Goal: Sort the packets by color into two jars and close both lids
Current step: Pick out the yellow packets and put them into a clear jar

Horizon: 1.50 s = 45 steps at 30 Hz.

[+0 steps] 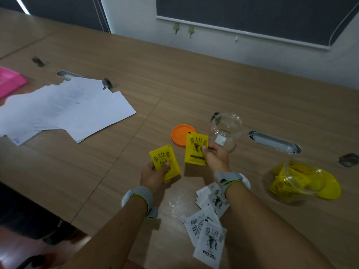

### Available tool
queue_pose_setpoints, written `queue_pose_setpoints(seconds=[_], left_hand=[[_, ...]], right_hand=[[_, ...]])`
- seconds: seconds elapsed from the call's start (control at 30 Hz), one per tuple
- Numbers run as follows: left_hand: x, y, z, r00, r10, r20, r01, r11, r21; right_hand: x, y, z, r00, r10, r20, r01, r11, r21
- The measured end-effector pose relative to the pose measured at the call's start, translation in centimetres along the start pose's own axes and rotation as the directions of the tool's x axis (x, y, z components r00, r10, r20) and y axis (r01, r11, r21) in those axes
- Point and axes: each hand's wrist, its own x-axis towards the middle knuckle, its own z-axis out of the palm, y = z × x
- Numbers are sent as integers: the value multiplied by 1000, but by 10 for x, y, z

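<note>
My left hand (153, 174) grips a small stack of yellow packets (165, 164) above the table. My right hand (214, 155) holds a single yellow packet (196, 148) upright by its right edge. Just beyond it stands an empty clear jar (226, 131), with an orange lid (179, 133) lying flat to its left. At the right a second clear jar (303, 181) holds several yellow packets; a yellow lid (330, 187) lies against it. Several white packets (209, 230) are scattered on the table under my right forearm.
A spread of white papers (68, 107) covers the left of the wooden table (194, 84), with a pink tray (9, 80) at the far left edge. A metal cable slot (274, 142) sits right of the empty jar. A wall rises behind the table.
</note>
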Motion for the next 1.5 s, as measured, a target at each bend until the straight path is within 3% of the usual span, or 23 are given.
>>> queue_pose_setpoints(seconds=[0.07,0.13,0.43,0.6,0.73,0.87,1.1,1.27,1.5], left_hand=[[1,4,7,999,-3,37,1,999,40],[-3,10,18,995,-9,104,4,999,40],[-36,24,86,912,-13,411,-66,982,177],[-60,20,139,840,-79,536,-79,961,265],[-74,20,179,833,-61,550,-134,942,308],[-89,21,231,848,38,529,-207,942,264],[-100,30,291,806,274,525,-436,874,213],[-104,39,322,763,324,560,-476,867,146],[-103,27,357,653,354,669,-606,774,183]], right_hand=[[-2,-5,-4,990,43,136,-52,997,63],[-9,-6,-13,983,26,181,-31,999,26],[-26,2,-68,998,-64,-22,63,997,-46],[-33,1,-127,998,-36,42,32,995,94],[-40,0,-167,994,-88,-68,92,994,59],[-38,-2,-221,982,-69,-177,94,987,132],[-26,-19,-277,983,-100,-153,123,981,149],[-18,-34,-308,974,-152,-166,177,972,152],[-10,-25,-347,925,-297,-237,272,953,-135]])
